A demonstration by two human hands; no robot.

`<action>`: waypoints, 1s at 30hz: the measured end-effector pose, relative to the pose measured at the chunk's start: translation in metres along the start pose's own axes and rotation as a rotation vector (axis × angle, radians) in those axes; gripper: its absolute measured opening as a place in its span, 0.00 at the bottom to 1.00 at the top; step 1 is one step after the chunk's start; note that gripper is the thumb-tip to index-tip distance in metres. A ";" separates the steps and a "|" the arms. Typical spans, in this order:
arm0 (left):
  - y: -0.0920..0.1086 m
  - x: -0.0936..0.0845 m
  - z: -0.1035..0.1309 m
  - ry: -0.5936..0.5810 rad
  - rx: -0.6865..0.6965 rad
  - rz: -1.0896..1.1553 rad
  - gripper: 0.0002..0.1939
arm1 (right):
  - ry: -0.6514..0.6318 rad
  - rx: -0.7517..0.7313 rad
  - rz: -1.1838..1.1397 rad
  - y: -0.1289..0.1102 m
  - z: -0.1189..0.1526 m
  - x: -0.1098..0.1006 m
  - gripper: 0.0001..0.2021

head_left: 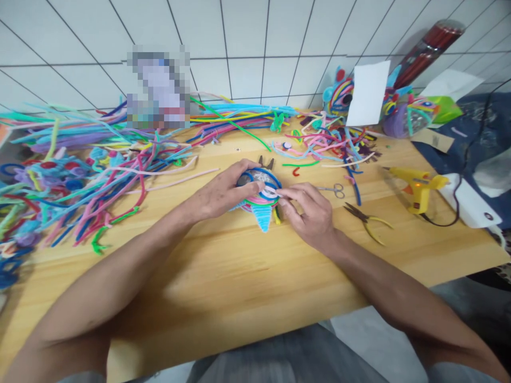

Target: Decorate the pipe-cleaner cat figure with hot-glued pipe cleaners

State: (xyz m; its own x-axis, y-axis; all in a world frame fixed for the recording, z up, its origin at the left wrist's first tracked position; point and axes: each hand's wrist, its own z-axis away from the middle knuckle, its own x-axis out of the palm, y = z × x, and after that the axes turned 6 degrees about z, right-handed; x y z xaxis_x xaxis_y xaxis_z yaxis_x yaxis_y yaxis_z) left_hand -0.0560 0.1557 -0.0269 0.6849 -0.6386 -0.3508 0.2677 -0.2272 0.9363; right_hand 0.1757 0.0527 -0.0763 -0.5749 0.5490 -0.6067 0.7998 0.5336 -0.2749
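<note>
A small round craft piece (261,210) of coloured pipe cleaners, with blue rings on top and a light-blue pointed part hanging at its front, is held just above the wooden table (239,276). My left hand (227,189) grips it from the left, thumb on top and fingers around the back. At its right edge, my right hand (309,210) pinches a short pale pink strip (272,190) lying across the blue ring. Behind the piece the dark tips of a tool (266,161) show. The underside of the piece is hidden.
Pipe cleaners (115,170) pile up at the left and along the tiled wall (247,69). To the right lie scissors (338,190), yellow-handled pliers (369,221), a yellow glue gun (417,186) with its cord and a white power strip (473,202). Finished-looking figures (339,96) stand behind.
</note>
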 end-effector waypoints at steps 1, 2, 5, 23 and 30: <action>-0.001 0.000 0.000 0.004 -0.001 -0.006 0.26 | 0.004 0.001 -0.008 0.000 -0.001 0.000 0.12; -0.001 0.000 0.000 0.008 -0.003 -0.010 0.26 | 0.006 0.002 -0.016 0.000 -0.001 0.000 0.11; -0.003 0.000 0.000 0.009 -0.006 -0.016 0.27 | 0.018 0.010 -0.031 -0.001 -0.004 0.001 0.09; -0.003 0.000 0.004 -0.013 -0.017 -0.026 0.28 | 0.021 0.070 -0.077 -0.005 -0.007 0.005 0.11; -0.004 0.001 0.004 0.007 -0.010 -0.035 0.28 | -0.021 0.094 -0.067 -0.007 -0.005 0.004 0.10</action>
State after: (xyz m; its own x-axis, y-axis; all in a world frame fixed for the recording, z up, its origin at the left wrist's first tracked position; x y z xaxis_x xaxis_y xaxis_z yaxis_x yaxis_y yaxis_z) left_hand -0.0591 0.1531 -0.0309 0.6794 -0.6256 -0.3835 0.2982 -0.2421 0.9233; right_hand 0.1669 0.0552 -0.0731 -0.6248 0.5001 -0.5996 0.7728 0.5054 -0.3838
